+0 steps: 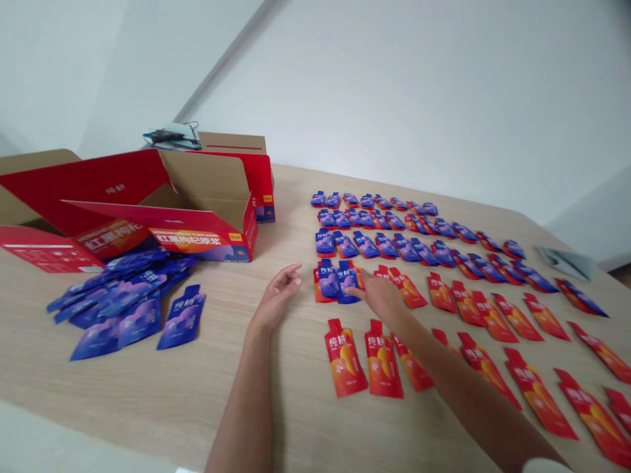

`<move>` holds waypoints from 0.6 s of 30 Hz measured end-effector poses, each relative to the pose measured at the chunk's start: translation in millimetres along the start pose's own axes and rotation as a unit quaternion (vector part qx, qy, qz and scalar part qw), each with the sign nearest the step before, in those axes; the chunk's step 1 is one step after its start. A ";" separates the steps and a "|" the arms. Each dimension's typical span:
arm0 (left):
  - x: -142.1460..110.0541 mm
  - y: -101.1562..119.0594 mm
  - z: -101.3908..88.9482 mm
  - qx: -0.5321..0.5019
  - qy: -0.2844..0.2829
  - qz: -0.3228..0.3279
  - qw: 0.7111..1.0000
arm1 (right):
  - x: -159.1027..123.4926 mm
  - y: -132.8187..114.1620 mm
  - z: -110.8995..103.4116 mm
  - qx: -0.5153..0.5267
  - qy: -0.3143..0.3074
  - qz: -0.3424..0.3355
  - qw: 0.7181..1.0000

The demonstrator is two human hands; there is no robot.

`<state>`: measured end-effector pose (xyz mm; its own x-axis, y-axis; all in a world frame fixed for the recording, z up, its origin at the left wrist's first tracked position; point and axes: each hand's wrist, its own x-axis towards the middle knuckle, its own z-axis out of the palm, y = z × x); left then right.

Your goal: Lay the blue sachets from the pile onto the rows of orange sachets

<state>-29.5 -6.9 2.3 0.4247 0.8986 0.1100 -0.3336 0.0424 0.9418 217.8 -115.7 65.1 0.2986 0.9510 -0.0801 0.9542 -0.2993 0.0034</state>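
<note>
My right hand (pixel 382 299) has its fingers closed at the right edge of a purple spouted pouch (pixel 346 284), thumb on its front. Beside it, another purple pouch (pixel 328 281) lies over a red pouch, whose left edge peeks out. My left hand (pixel 279 297) is held just left of these pouches, its fingers loosely bent and apart, with nothing in them. Nearer me lie red pouches with orange fruit prints, such as one red pouch (pixel 345 361) and another red pouch (pixel 383 361). My right forearm covers part of the red rows.
Purple pouches (pixel 365 245) lie over red ones in several rows farther back. At left, a heap of purple pouches (pixel 133 289) and a single pouch (pixel 182 318) lie before an open red carton (pixel 197 240). Another red carton (pixel 259 177) stands behind. A greyish sheet (pixel 566 263) lies at right.
</note>
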 end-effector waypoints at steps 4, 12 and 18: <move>-0.1 -2.7 2.0 0.013 0.005 0.010 1.000 | -1.8 1.9 -7.5 -0.001 0.022 -0.006 1.000; 1.0 -6.0 4.6 0.049 0.034 0.015 0.998 | -1.2 7.0 13.5 0.035 0.032 -0.092 0.995; 4.4 -23.5 11.5 0.064 0.081 0.025 0.994 | -8.4 -23.5 3.9 0.077 0.080 -0.172 0.979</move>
<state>-10.1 -9.0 -15.7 0.2662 0.9570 0.1152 -0.2367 -0.0509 0.9703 192.8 -117.0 61.8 -0.0293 0.9939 0.1062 0.9880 0.0449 -0.1481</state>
